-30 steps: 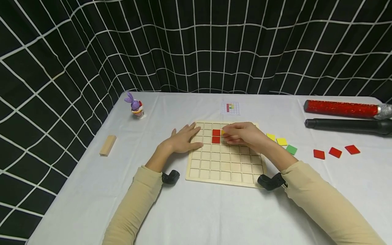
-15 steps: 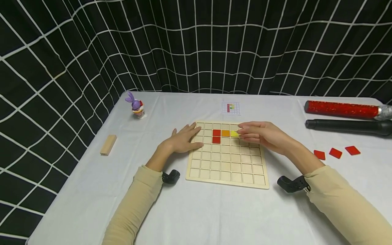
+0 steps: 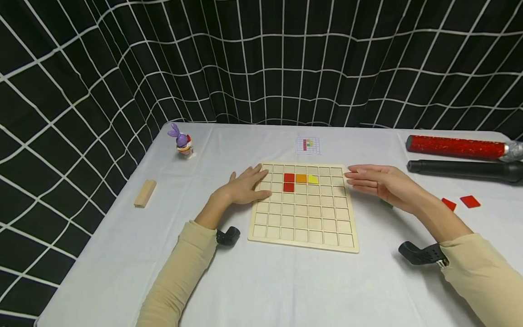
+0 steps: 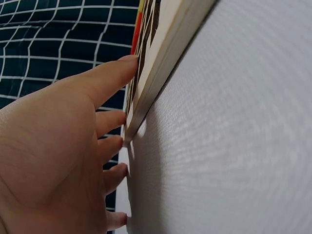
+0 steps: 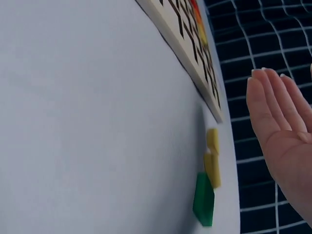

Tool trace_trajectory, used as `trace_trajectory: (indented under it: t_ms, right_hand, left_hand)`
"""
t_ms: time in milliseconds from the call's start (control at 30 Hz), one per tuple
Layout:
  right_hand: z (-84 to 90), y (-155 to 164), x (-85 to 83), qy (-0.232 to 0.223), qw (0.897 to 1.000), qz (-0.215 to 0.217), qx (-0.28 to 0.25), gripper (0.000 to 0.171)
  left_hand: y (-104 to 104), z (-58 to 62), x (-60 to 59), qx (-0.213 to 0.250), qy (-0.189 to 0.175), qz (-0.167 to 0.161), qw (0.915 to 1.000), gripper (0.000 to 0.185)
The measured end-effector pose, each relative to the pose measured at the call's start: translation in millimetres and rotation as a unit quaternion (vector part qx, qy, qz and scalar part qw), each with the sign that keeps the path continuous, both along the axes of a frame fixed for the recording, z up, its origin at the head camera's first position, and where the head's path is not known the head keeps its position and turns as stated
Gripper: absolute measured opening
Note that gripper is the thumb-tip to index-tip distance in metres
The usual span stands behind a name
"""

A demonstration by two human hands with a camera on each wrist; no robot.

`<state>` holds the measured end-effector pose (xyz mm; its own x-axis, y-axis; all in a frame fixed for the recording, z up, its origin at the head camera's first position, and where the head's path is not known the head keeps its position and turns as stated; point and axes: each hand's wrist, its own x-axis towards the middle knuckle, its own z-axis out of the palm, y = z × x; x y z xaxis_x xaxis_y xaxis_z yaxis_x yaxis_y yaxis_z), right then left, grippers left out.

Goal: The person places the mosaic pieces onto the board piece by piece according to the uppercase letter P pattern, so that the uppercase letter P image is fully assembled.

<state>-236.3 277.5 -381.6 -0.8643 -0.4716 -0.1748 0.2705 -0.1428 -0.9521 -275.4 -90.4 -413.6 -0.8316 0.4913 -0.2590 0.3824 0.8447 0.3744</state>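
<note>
Now wooden grid board (image 3: 302,218): two red, orange, yellow tiles; both hands flat, empty.

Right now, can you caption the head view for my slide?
Left hand rests on the wooden grid board's edge; open right hand hovers beside it; red, orange and yellow tiles placed.

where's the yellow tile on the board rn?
Head view: the yellow tile sits in the wooden grid board's second row from the far edge, right of the orange tile, left of the right hand.
</note>
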Motion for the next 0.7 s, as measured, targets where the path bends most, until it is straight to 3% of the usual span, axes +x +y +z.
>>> trace_trajectory:
  t_ms: [300, 533, 700]
  right_hand:
    - [1.2, 33, 5.3, 0.001, 0.999, -0.036, 0.009, 0.026]
    - [-0.7, 62, 11.8, 0.039, 0.998, -0.053, 0.023, 0.029]
    - [-3.3, 80, 16.4, 0.031, 0.998, -0.063, 0.002, 0.03]
  left_hand:
    - [0, 0.8, 0.9, -0.002, 0.001, 0.0, 1.0, 0.074]
    - [0, 1.6, 1.1, 0.003, 0.0, -0.002, 1.0, 0.074]
    - [-1, 5.5, 3.6, 0.009, -0.002, -0.003, 1.0, 0.075]
